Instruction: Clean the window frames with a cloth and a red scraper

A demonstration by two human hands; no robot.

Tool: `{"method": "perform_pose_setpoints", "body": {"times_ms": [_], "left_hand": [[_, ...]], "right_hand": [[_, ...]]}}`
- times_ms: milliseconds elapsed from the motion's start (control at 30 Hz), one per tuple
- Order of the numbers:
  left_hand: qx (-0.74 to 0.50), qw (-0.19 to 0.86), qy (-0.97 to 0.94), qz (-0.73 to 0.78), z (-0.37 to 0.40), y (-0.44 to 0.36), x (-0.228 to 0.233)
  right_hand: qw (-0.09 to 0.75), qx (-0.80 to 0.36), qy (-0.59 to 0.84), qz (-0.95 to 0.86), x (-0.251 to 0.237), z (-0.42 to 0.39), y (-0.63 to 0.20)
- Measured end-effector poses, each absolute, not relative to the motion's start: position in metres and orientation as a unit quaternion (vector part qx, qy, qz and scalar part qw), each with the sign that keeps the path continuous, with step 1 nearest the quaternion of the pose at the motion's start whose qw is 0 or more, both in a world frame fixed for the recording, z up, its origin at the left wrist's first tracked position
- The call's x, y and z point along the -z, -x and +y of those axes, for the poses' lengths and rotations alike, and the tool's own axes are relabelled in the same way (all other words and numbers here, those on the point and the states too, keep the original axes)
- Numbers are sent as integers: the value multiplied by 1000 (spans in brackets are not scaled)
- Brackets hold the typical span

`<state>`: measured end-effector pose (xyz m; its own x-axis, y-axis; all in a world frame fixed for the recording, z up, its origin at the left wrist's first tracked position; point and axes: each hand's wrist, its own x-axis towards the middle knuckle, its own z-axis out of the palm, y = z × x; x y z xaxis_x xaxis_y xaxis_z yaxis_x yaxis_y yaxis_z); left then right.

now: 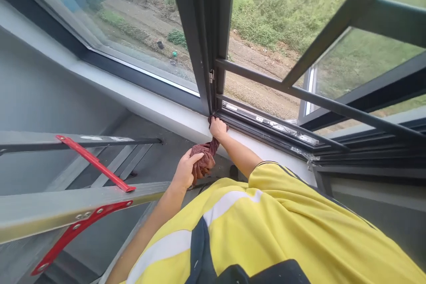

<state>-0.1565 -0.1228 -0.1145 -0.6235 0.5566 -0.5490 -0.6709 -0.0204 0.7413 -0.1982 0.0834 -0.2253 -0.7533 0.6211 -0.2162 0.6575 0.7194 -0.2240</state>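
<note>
Reddish-brown cloth [203,159] all bunched up, left hand [185,169] pinching it under the thumb. Right hand [218,128] is balled around the other end, at the window frame's [195,31] bottom corner.

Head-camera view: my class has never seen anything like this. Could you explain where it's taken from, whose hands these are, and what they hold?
No machine here: a camera worn on someone's head looks forward and down. Their bare left hand holds the bunched part of a reddish-brown cloth; their right hand holds another part of it at the lower corner of the dark window frame, beside a white sill. A stepladder with red braces stands at the picture's left.
</note>
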Motion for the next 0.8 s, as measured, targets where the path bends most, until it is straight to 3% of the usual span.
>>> {"method": "perform_pose_setpoints", "body": {"times_ms": [233,333,567,800], "left_hand": [[-697,470,-22,541,-120,172,109],[-699,470,-38,538,-120,177,105],[-648,512,-77,559,-101,164,92],[-592,582,-161,535,-65,154,81]], "right_hand": [[43,102,-518,848,229,121,22],[27,89,-521,848,229,111,23],[11,138,-385,912,234,95,131],[20,118,-605,787,231,127,-42]]}}
